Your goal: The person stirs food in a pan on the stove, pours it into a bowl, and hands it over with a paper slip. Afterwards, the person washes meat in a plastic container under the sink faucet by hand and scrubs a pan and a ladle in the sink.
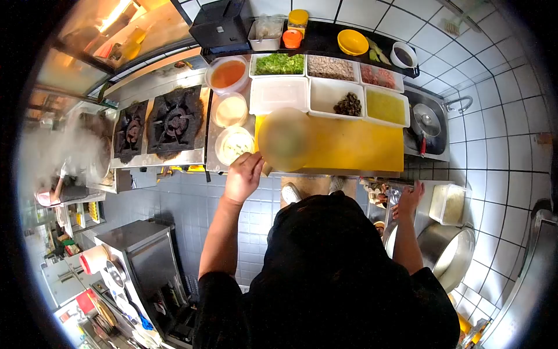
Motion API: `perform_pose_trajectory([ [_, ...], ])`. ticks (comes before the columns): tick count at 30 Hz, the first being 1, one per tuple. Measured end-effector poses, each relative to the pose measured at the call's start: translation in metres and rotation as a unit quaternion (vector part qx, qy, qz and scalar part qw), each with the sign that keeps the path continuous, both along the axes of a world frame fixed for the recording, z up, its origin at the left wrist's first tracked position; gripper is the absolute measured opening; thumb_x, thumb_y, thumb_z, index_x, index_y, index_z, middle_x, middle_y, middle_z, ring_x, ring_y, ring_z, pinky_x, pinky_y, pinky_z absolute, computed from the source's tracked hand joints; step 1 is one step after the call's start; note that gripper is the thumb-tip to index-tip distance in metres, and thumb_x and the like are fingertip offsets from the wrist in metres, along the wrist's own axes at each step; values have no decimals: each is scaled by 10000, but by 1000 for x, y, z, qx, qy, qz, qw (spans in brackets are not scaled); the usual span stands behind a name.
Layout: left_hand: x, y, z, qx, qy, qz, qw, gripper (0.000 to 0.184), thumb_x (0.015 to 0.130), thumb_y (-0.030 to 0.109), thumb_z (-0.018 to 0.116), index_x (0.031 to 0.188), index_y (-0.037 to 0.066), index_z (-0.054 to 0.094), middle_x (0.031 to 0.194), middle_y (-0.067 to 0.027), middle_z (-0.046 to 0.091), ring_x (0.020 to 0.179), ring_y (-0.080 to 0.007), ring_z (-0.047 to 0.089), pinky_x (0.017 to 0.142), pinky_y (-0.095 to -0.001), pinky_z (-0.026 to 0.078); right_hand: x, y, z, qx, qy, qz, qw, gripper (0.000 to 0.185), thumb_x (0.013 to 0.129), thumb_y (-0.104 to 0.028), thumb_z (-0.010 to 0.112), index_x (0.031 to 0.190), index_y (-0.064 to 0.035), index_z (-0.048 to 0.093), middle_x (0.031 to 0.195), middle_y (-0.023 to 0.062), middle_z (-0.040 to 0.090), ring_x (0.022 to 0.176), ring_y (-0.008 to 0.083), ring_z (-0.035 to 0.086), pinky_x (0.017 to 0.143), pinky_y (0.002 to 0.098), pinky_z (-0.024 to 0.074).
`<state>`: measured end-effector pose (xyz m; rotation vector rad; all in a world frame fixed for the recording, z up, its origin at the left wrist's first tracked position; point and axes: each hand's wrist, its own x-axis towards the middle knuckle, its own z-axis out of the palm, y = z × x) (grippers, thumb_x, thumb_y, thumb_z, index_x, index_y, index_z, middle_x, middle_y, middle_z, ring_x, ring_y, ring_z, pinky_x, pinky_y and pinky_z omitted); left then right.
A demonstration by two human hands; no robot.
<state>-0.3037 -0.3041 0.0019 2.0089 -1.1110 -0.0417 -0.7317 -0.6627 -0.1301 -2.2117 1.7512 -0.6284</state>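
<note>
My left hand [243, 177] is closed at the front left edge of the yellow cutting board [354, 145], fingers pressed together by the rim of a round, hazy, see-through thing [285, 139]. That round thing is smeared by motion, so its kind is unclear. A tub with pale green pieces [235, 145] stands close to the same hand. On the other side, my right hand [408, 199] reaches out with its fingers apart and holds nothing visible. It is over a low shelf area, left of a clear plastic box [448, 204] and above a large metal pot [447, 256].
Tubs of chopped greens [280, 64], minced meat [331, 68] and dark pieces [348, 104] line the board's back. Gas burners [176, 119] are to the left, a sink [429, 139] with a pan to the right. Another person [58, 189] stands far left.
</note>
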Motion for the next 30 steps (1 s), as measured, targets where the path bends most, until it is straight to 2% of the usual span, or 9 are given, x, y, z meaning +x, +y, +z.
perform_pose_trajectory([
  [4,15,-8,-21,11,-63,-68,996,89,810,15,678,892,15,644,808,-149,595,765,-347,618,684,-423,530,-4,15,-14,-14,-10,-2,1000,521,889,-98,632,1372,8,470,1455,276,386,1335,455,402,1083,496,403],
  [7,28,-6,-47,43,-73,-97,992,214,851,18,688,1059,-28,681,829,-170,633,744,-337,635,669,-388,538,-6,27,-13,-5,-14,1,1000,533,880,-101,648,1367,16,467,1449,280,388,1328,466,403,1089,504,387],
  [9,30,-6,-65,0,69,-9,998,61,888,72,655,898,12,652,747,-99,602,638,-255,607,593,-371,520,-6,37,-8,-6,-3,2,1000,542,872,-104,660,1364,21,468,1445,287,389,1327,466,404,1096,508,375],
  [13,33,-2,-87,-117,505,169,838,213,975,201,641,932,-7,666,693,-16,592,520,-95,524,465,-255,426,-12,48,-5,-7,12,11,1000,545,882,-110,667,1369,22,462,1446,297,383,1353,455,379,1109,510,358],
  [16,32,0,-97,-198,620,239,721,307,968,297,659,930,-7,638,661,-8,546,503,-97,498,427,-241,375,-3,55,0,0,13,14,1000,531,898,-108,656,1375,14,458,1458,292,371,1378,446,351,1115,505,355],
  [21,-3,3,-90,-242,629,372,639,512,953,513,584,1051,10,572,775,-55,549,563,-115,487,444,-264,371,7,43,5,18,14,34,999,528,915,-106,643,1395,-3,447,1481,272,350,1399,435,325,1127,501,344],
  [25,-47,5,-130,-174,522,384,741,454,900,265,572,1249,-21,520,1015,-110,570,698,-203,533,608,-334,475,27,28,16,-14,-17,72,997,549,920,-103,635,1421,-20,428,1513,242,328,1413,426,310,1128,513,343],
  [26,-51,4,-164,-92,403,386,825,471,876,239,596,1246,-48,551,991,-151,625,741,-259,575,718,-374,516,37,25,23,-23,-8,81,996,551,922,-101,632,1427,-26,424,1523,231,320,1416,423,308,1128,514,343],
  [30,-31,-15,-111,74,368,187,908,376,818,253,663,1059,-34,671,826,-141,694,803,-238,667,738,-362,524,95,23,69,-44,-34,109,992,534,893,-60,630,1395,-25,450,1500,219,368,1393,405,355,1134,472,332],
])
